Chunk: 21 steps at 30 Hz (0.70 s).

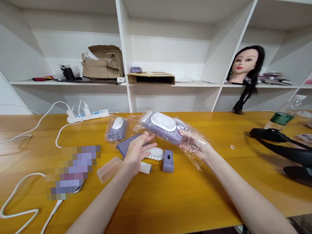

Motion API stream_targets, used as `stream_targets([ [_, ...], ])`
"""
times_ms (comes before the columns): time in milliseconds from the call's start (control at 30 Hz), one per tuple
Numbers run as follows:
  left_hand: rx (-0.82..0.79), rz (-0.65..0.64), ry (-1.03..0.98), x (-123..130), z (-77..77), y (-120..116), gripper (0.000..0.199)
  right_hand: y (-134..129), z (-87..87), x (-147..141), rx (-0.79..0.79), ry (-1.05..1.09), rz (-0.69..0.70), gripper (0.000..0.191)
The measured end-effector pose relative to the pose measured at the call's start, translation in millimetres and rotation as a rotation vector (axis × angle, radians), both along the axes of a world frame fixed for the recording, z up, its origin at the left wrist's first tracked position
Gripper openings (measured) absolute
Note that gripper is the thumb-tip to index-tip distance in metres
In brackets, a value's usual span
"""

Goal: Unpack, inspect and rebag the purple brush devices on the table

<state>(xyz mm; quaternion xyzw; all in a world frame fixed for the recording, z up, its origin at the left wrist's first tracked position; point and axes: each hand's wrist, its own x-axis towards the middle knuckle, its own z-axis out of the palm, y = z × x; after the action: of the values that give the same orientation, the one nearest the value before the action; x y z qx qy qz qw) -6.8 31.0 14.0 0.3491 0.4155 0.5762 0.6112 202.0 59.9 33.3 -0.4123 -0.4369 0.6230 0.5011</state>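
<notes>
Right now my left grip (136, 156) is spread wide open and holds nothing, its fingers just beside a lavender-and-white handheld device (162, 127) sealed in a clear plastic bag (192, 140). My right grip (194, 146) is curled under that bag, holding it up. Just below my left grip, on the worktop (162, 209), lie a lavender plastic part (128, 144), a white bristled pad (153, 154), a white tube (146, 167), a lavender cap (167, 161) and a translucent peach cover (108, 169), with a second bagged device (116, 129) beyond my left grip.
</notes>
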Motion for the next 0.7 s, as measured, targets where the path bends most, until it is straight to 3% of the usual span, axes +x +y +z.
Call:
stream_targets([
  [67,-0.047,-0.03,0.063,14,-2.4,3,0.04,-2,-1.9,-3,-0.013,-0.053,0.018,0.013],
  [200,-0.035,0.114,0.02,28,-6.1,20,0.028,-4,-3.2,-6,0.052,-0.167,0.035,0.021],
  [367,0.013,0.253,0.011,26,-5.0,43,0.018,-7,2.6,-4,0.091,-0.213,-0.01,0.024],
  [500,0.033,0.372,0.01,17,1.1,56,0.013,-12,10.8,-1,0.115,-0.238,-0.049,0.025],
  [700,0.051,0.63,0.058,-21,3.6,78,0.009,-7,22.0,24,0.158,-0.212,-0.164,0.022],
])
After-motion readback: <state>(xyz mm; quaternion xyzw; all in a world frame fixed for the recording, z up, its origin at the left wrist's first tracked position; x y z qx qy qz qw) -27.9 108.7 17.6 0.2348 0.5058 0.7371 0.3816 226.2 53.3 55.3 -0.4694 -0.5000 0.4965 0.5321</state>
